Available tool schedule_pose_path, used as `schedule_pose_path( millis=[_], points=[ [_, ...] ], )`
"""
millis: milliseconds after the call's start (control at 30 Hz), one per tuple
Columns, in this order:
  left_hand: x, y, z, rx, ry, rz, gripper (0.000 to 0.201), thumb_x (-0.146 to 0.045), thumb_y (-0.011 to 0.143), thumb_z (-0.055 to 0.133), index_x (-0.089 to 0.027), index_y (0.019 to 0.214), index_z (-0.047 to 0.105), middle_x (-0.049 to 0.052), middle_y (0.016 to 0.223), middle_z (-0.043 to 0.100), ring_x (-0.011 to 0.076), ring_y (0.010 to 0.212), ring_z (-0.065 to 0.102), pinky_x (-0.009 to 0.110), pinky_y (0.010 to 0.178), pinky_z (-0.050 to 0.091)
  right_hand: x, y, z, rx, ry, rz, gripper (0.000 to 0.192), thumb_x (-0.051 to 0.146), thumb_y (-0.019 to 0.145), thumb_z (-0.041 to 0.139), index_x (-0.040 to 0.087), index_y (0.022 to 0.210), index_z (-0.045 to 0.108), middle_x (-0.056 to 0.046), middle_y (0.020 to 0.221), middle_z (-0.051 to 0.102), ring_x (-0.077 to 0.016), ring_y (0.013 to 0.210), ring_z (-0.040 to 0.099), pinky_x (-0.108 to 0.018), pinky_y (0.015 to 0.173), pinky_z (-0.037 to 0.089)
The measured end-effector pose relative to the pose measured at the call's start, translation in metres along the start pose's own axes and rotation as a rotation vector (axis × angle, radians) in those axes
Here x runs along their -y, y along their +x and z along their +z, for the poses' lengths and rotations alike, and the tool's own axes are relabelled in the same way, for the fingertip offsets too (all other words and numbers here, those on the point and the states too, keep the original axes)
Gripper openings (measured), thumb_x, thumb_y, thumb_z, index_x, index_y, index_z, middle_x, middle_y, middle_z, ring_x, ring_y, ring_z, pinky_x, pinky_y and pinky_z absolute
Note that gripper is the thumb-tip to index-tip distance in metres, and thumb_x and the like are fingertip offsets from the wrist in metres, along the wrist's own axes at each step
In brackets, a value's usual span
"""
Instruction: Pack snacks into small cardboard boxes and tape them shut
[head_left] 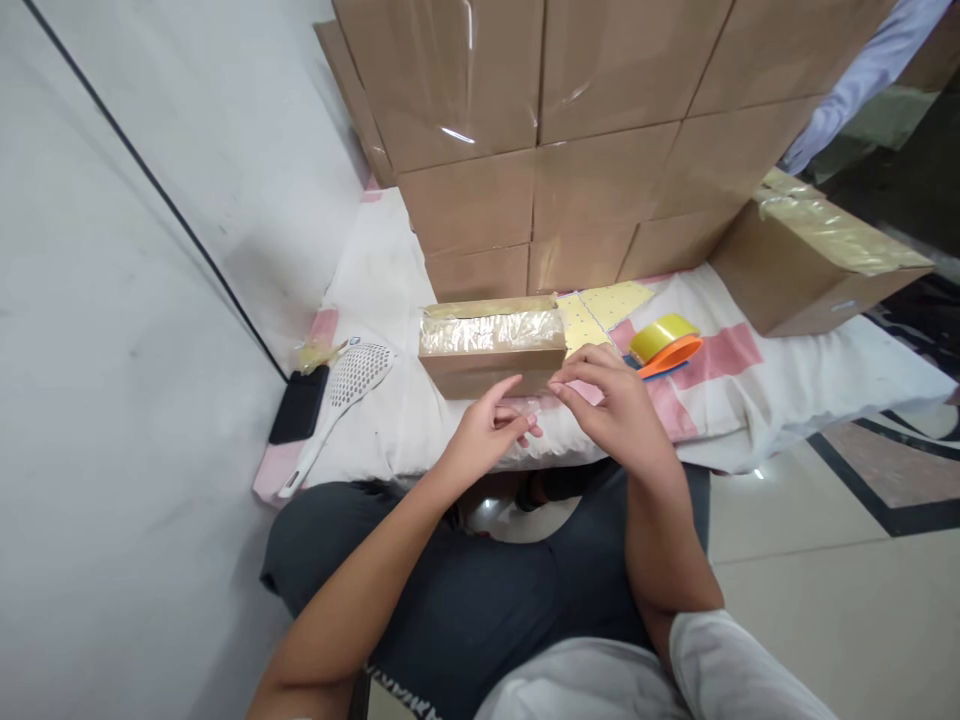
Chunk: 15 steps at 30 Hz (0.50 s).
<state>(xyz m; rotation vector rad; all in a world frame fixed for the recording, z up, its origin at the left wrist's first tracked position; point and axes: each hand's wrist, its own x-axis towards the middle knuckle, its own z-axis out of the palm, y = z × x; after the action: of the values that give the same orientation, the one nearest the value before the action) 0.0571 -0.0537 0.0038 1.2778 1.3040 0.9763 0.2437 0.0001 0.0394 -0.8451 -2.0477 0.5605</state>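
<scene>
A small cardboard box (pixel 491 352) with clear tape across its top lies on a white and pink cloth (pixel 787 375). My left hand (pixel 487 432) and my right hand (pixel 611 405) meet just in front of the box, fingertips almost touching. A thin clear piece, perhaps tape, seems pinched between them, but I cannot tell for sure. A yellow tape roll in an orange dispenser (pixel 665 345) lies to the right of my right hand.
A wall of stacked cardboard boxes (pixel 592 130) rises behind. A larger taped box (pixel 814 265) sits at the right. A white slotted spoon (pixel 341 400) and a black phone (pixel 298 405) lie at the left, by the white wall. Yellow dotted sheets (pixel 600 305) lie behind the small box.
</scene>
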Motion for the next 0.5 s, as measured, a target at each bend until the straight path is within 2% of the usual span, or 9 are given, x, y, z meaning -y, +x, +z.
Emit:
schedule_pose_path(
  millis=[67,133,200,233,300,333,400,500],
  points=[
    [-0.004,0.001,-0.009,0.035,-0.036,-0.099,0.085,-0.045,0.087,0.072,-0.014,0.157,0.036,0.006,0.081,0.077,0.0140,0.052,0.060,0.030,0.061,0.051,0.001,0.007,-0.003,-0.070,-0.015,-0.035,0.012,0.023,0.095,0.061,0.023,0.084,0.067,-0.004,0.089,0.065,-0.0226,0.090,0.060,-0.039,0.083,0.048],
    [-0.006,0.001,-0.020,-0.018,0.047,-0.103,0.080,-0.049,0.087,0.071,-0.016,0.154,0.041,0.002,0.071,0.073,0.0136,0.048,0.056,0.029,0.057,0.047,0.005,0.017,-0.013,-0.200,-0.027,-0.053,0.013,0.024,0.096,0.060,0.024,0.084,0.064,-0.004,0.090,0.064,-0.0224,0.090,0.060,-0.039,0.082,0.049],
    [-0.007,0.002,-0.033,-0.229,0.225,0.030,0.059,-0.051,0.091,0.064,-0.019,0.140,0.058,0.000,0.064,0.067,0.0153,0.053,0.057,0.030,0.061,0.047,0.013,0.031,-0.027,-0.284,-0.055,-0.048,0.014,0.027,0.096,0.059,0.024,0.083,0.062,-0.004,0.090,0.064,-0.0228,0.090,0.061,-0.040,0.084,0.049],
    [-0.007,0.004,-0.040,-0.368,0.340,0.134,0.048,-0.050,0.093,0.061,-0.020,0.130,0.065,0.002,0.067,0.067,0.0173,0.061,0.060,0.031,0.067,0.049,0.017,0.040,-0.033,-0.268,-0.072,-0.043,0.014,0.028,0.096,0.059,0.025,0.083,0.062,-0.004,0.091,0.064,-0.0231,0.091,0.061,-0.041,0.085,0.050],
    [-0.007,0.010,-0.054,-0.596,0.594,0.346,0.038,-0.047,0.095,0.058,-0.020,0.118,0.071,0.009,0.092,0.072,0.0243,0.089,0.066,0.038,0.086,0.049,0.026,0.063,-0.040,-0.123,-0.078,-0.019,0.016,0.032,0.096,0.060,0.024,0.082,0.063,-0.004,0.090,0.064,-0.0230,0.092,0.061,-0.041,0.087,0.050],
    [-0.006,0.015,-0.062,-0.655,0.718,0.421,0.040,-0.047,0.094,0.060,-0.020,0.121,0.070,0.013,0.111,0.072,0.0288,0.107,0.063,0.041,0.097,0.046,0.028,0.077,-0.040,-0.025,-0.059,-0.002,0.017,0.034,0.095,0.061,0.024,0.083,0.064,-0.004,0.089,0.063,-0.0224,0.091,0.061,-0.040,0.086,0.050],
    [-0.004,0.024,-0.076,-0.673,0.908,0.475,0.055,-0.050,0.091,0.064,-0.020,0.138,0.062,0.016,0.142,0.060,0.0356,0.133,0.049,0.047,0.111,0.035,0.029,0.106,-0.031,0.169,0.009,0.038,0.019,0.039,0.093,0.065,0.021,0.084,0.066,-0.003,0.084,0.063,-0.0203,0.086,0.061,-0.037,0.081,0.051],
    [0.003,0.035,-0.091,-0.633,1.021,0.406,0.077,-0.057,0.090,0.063,-0.021,0.155,0.043,0.015,0.151,0.054,0.0372,0.142,0.040,0.050,0.114,0.030,0.018,0.149,0.002,0.393,0.075,0.068,0.021,0.038,0.090,0.066,0.018,0.086,0.069,-0.003,0.079,0.064,-0.0175,0.080,0.059,-0.033,0.076,0.049]
  ],
)
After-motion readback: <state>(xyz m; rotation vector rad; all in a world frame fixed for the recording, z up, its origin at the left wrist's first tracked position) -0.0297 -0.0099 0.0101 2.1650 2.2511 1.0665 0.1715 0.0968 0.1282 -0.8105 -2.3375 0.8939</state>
